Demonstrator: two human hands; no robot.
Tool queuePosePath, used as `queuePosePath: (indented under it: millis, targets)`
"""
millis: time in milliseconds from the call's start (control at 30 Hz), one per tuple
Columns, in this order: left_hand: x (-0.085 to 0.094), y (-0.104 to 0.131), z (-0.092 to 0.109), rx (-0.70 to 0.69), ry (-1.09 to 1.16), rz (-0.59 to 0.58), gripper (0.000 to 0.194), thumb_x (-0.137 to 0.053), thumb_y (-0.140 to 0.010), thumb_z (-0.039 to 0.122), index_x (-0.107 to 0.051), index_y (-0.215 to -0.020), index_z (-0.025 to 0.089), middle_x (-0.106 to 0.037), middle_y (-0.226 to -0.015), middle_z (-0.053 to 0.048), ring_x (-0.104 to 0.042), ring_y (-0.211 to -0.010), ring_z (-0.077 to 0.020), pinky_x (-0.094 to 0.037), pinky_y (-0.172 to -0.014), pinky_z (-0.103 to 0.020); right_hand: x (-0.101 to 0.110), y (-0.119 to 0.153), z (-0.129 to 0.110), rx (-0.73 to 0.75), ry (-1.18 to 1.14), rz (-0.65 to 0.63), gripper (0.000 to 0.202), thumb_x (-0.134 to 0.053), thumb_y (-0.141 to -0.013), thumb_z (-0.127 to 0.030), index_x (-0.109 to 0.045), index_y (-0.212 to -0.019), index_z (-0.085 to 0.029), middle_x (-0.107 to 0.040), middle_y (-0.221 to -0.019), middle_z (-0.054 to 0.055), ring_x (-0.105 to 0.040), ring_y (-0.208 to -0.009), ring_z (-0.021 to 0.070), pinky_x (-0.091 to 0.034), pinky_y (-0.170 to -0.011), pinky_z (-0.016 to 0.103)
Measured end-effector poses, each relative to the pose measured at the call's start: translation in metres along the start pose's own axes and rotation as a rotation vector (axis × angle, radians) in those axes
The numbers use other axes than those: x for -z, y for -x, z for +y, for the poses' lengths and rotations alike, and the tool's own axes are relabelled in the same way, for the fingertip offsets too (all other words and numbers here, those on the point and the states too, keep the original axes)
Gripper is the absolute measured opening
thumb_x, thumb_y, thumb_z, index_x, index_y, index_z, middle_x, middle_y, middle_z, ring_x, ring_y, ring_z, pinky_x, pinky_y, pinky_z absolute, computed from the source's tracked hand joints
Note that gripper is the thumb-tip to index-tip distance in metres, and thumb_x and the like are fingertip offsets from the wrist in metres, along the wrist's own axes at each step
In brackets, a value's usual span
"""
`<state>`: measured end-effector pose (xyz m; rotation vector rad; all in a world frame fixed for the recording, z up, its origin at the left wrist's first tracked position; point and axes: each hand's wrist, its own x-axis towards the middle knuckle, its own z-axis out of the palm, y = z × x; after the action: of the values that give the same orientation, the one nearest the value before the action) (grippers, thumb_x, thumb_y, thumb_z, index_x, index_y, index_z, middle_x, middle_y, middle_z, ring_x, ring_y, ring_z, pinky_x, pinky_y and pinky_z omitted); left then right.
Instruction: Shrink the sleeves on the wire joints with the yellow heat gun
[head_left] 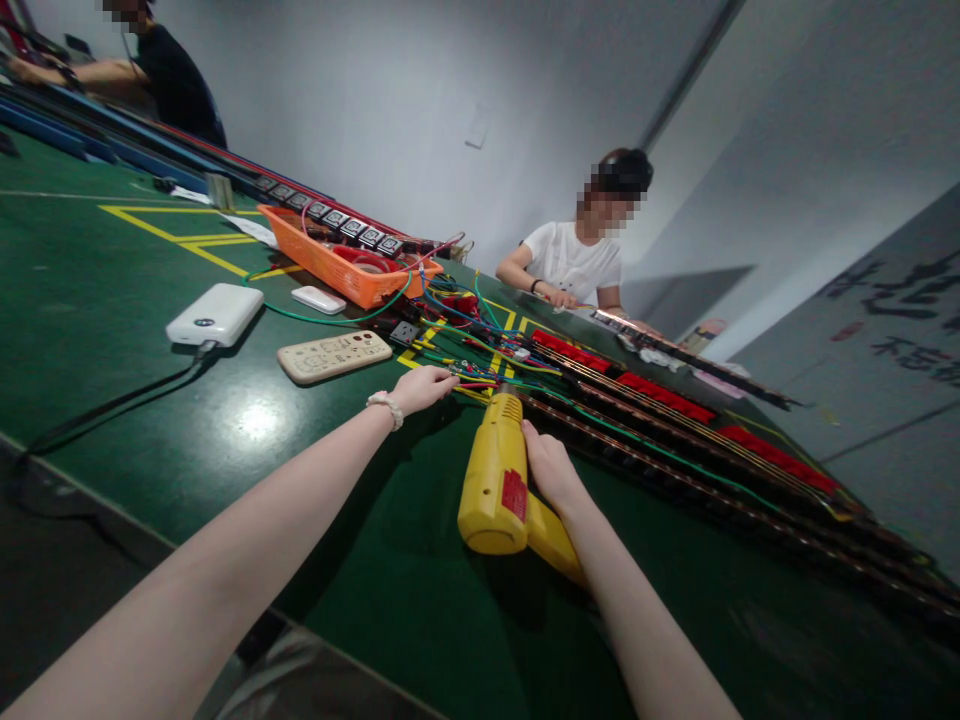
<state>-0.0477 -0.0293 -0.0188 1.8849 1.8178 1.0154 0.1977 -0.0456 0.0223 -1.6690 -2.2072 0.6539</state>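
My left hand (424,390) is closed in a pinch on thin coloured wires (480,384), with a pale band around the wrist. Just right of it is a yellow heat gun (491,480) with a red label, its nozzle pointing away from me at the wires. My right hand (551,465) is closed against the gun's right side, near the front of the barrel; most of its fingers are hidden. The gun's handle (556,540) slants down under my right wrist. More wires (465,310) lie tangled beyond the nozzle.
Long dark strips (645,450) with red pieces run right. An orange basket (337,270) holds parts. A beige phone-like case (334,357), a small white case (319,299) and a white power bank (215,315) with a black cable lie left. Two people work across the green table (150,420).
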Motion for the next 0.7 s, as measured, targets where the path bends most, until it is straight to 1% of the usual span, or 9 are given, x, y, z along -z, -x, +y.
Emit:
queuePosePath:
  millis: [267,433,600,700]
  targets:
    - [-0.001,0.001,0.005,0.039,-0.066,0.036,0.048,-0.03,-0.083,0.053,-0.06,-0.067,0.019,-0.061,-0.065,0.0,-0.052,-0.06,-0.0137,-0.026,-0.051,-0.023,-0.006,-0.001,-0.008,0.014,0.035,0.001,0.065,-0.018,-0.085,-0.06,-0.062,-0.079,-0.013,-0.063,-0.083,0.014,-0.057,-0.076,0.0226,-0.038,-0.068,0.031]
    - [-0.001,0.002,0.006,0.039,-0.094,0.044,0.051,-0.027,-0.084,0.053,-0.062,-0.067,0.02,-0.063,-0.069,-0.001,-0.053,-0.061,-0.0144,-0.026,-0.051,-0.023,-0.012,-0.002,-0.019,0.039,0.039,-0.032,0.069,-0.013,-0.086,-0.059,-0.063,-0.084,-0.012,-0.063,-0.089,0.016,-0.057,-0.078,0.0231,-0.039,-0.066,0.031]
    - [-0.003,0.0,0.005,0.032,-0.128,0.067,0.048,-0.029,-0.085,0.051,-0.066,-0.08,0.021,-0.066,-0.079,-0.002,-0.056,-0.065,-0.0156,-0.028,-0.051,-0.023,-0.024,-0.001,-0.036,0.073,0.047,-0.074,0.07,-0.012,-0.086,-0.06,-0.063,-0.086,-0.012,-0.064,-0.092,0.016,-0.058,-0.083,0.0236,-0.04,-0.071,0.031]
    - [-0.004,-0.002,0.004,0.041,-0.134,0.062,0.047,-0.029,-0.085,0.05,-0.067,-0.087,0.022,-0.067,-0.086,-0.003,-0.058,-0.074,-0.0174,-0.032,-0.055,-0.023,-0.029,0.001,-0.044,0.09,0.055,-0.087,0.069,-0.013,-0.086,-0.059,-0.062,-0.087,-0.012,-0.063,-0.096,0.017,-0.057,-0.089,0.0255,-0.039,-0.076,0.033]
